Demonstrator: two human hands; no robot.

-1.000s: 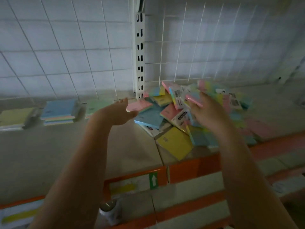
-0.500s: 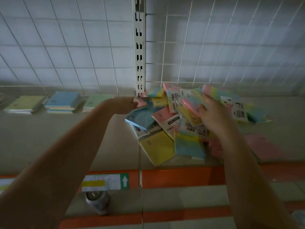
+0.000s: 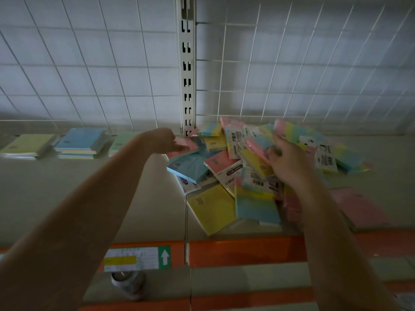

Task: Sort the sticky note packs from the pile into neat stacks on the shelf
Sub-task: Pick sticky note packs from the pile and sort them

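Observation:
A loose pile of sticky note packs [image 3: 251,176] in pink, blue, yellow and striped colours lies on the shelf [image 3: 89,198], right of the white upright. My left hand [image 3: 164,140] holds a pink pack [image 3: 186,147] at the pile's left edge. Over the pile's middle, my right hand [image 3: 289,162] grips a striped pack [image 3: 258,147] that tilts up out of the heap. At the far left stand three low stacks: yellow-green [image 3: 27,144], blue [image 3: 80,142] and green [image 3: 122,142], the last partly hidden behind my left forearm.
A white wire grid [image 3: 89,63] closes the back of the shelf, with a slotted upright [image 3: 187,63] in the middle. The shelf's front edge is orange [image 3: 247,250] with a label [image 3: 134,258]. A metal can [image 3: 128,283] stands on the level below.
The view has shifted so the pile sits closer and more central. My left hand stays on the pink pack at the pile's left edge; my right hand has sunk a little into the pile.

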